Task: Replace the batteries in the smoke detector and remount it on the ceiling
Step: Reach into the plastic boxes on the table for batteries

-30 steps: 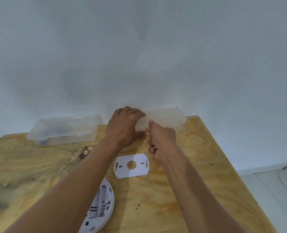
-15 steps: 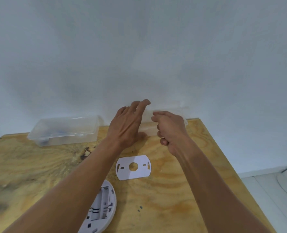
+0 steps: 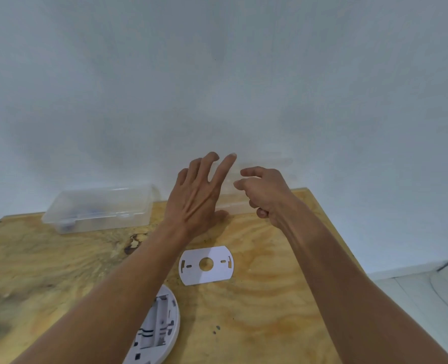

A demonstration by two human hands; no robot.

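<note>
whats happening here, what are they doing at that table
A person is working at a wooden table by a wall. Both hands are at a clear plastic box at the back edge: the left hand spread against its lid, the right hand loosely curled beside it, holding nothing. A smoke detector lies back side up with its battery bay empty, next to its white mounting plate. A second clear box sits closed further left.

Table (image 3: 270, 324): standing against wall (image 3: 217, 74).
Back left: box (image 3: 99, 207) lying.
Middle: plate (image 3: 207, 264) lying flat.
Front: detector (image 3: 157, 329) lying, left of plate.
</note>
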